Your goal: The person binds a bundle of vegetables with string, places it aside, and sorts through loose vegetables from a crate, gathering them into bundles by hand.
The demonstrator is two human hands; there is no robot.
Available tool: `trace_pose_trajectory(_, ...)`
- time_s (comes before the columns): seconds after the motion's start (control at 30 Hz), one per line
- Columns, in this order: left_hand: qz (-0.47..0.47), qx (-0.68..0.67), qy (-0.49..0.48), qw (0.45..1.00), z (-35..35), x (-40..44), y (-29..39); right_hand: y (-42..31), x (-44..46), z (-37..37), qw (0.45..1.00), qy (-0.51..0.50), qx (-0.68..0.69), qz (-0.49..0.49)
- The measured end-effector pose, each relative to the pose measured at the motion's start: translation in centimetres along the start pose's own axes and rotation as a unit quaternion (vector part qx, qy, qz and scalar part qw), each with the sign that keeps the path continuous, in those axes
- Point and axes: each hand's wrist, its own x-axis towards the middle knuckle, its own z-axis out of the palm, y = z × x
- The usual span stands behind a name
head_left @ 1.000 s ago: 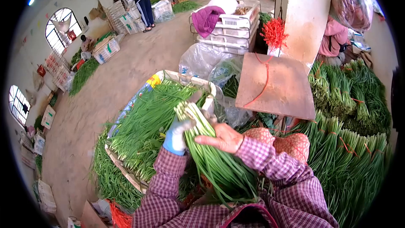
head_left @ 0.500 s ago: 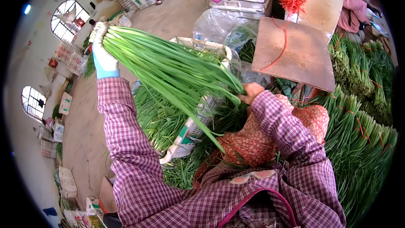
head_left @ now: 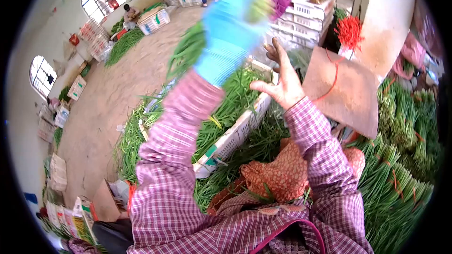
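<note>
My left hand [head_left: 233, 26], in a blue and white work glove, is raised at the upper middle and smeared by motion. It is closed on a bunch of garlic chives [head_left: 190, 49], whose green leaves hang behind the wrist on the left; pale stalk ends blur at the fingers. To its lower right, my bare right hand [head_left: 282, 82] is open, thumb and fingers spread, with nothing in it. Below both hands, a white plastic crate [head_left: 235, 136] holds loose chives [head_left: 221, 113], partly hidden by my left sleeve.
A brown board [head_left: 343, 91] stands at my right, with red ties [head_left: 349, 33] bundled behind it. Tied chive bunches [head_left: 376, 193] are stacked at the lower right. White crates [head_left: 301, 23] are piled at the back. Other people are farther off.
My left hand has swung right and towards the middle with the chives. My right hand has let go of the leaf ends, risen and opened. The view has shifted left.
</note>
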Motion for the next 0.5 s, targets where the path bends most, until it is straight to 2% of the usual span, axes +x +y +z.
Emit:
trace_pose_trajectory(0.03, 0.036, 0.043, -0.019, 0.998, 1.5, -0.6, 1.5, 0.9, 0.3, 0.9, 1.0, -0.008, 0.027, -0.001)
trace_pose_trajectory(0.07, 0.082, 0.155, -0.04, 0.984, 2.5, -1.2, 3.6, 1.5, 0.3, 1.4, 0.999, -0.014, 0.043, 0.01)
trace_pose_trajectory(0.1, 0.144, 0.116, -0.006, 0.983, 4.2, -1.8, 4.2, 1.9, 0.3, 1.8, 0.998, -0.011, 0.058, 0.02)
trace_pose_trajectory(0.13, 0.131, 0.134, -0.045, 0.981, 4.7, -2.4, 6.3, 2.2, 0.2, 2.0, 0.997, -0.003, 0.071, 0.03)
trace_pose_trajectory(0.23, 0.174, 0.059, 0.009, 0.983, 7.1, -2.4, 8.4, 2.5, 0.7, 1.1, 0.993, 0.049, 0.098, 0.043)
trace_pose_trajectory(0.33, 0.192, -0.058, 0.05, 0.978, 7.5, -0.7, 11.4, 2.3, 1.4, -2.0, 0.984, 0.13, 0.114, 0.035)
trace_pose_trajectory(0.4, 0.159, -0.226, 0.068, 0.959, 6.8, 1.9, 12.1, 1.7, 1.8, -5.7, 0.975, 0.195, 0.107, 0.007)
trace_pose_trajectory(0.43, 0.148, -0.367, 0.128, 0.909, 6.9, 3.8, 13.0, 1.2, 2.0, -8.0, 0.969, 0.226, 0.094, -0.017)
trace_pose_trajectory(0.47, 0.129, -0.411, 0.105, 0.896, 5.7, 3.7, 13.0, 0.6, 2.1, -10.4, 0.963, 0.254, 0.075, -0.043)
trace_pose_trajectory(0.5, 0.176, -0.385, 0.142, 0.895, 7.0, 4.5, 12.1, -0.2, 1.9, -13.0, 0.956, 0.279, 0.045, -0.077)
